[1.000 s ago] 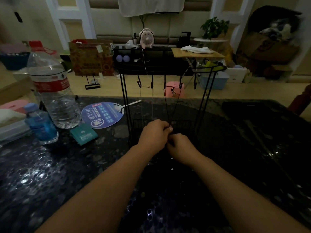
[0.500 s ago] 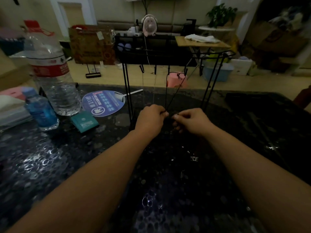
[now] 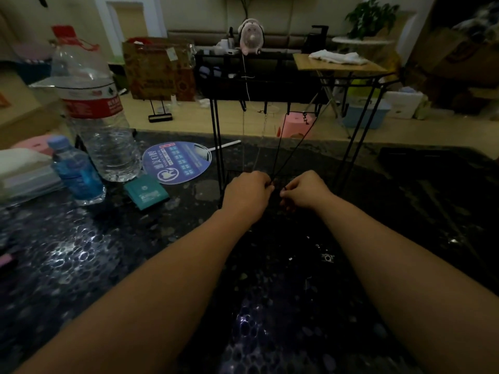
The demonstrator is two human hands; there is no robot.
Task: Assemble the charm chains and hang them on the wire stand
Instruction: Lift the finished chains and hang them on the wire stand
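A black wire stand point(image 3: 217, 147) rises from the dark table, its top bar carrying hooks. A black cord point(image 3: 293, 149) hangs from a hook as a loop and runs down to my hands. My left hand point(image 3: 247, 194) pinches the cord's lower end at its fingertips. My right hand point(image 3: 305, 190) sits just to the right, fingers curled, pinching something small and dark that I cannot make out. Two thin pale chains point(image 3: 263, 136) hang from hooks to the left of the cord. A few small metal charms point(image 3: 327, 257) lie on the table near my right forearm.
A large water bottle point(image 3: 91, 114) and a small blue bottle point(image 3: 75, 171) stand at the left. A round blue fan point(image 3: 176, 161) and a teal packet point(image 3: 147, 193) lie beside the stand. White boxes point(image 3: 21, 168) sit at the far left edge.
My hands were pressed together a second ago; the right hand has since drawn a little to the right, leaving a small gap. The view has tilted down slightly.
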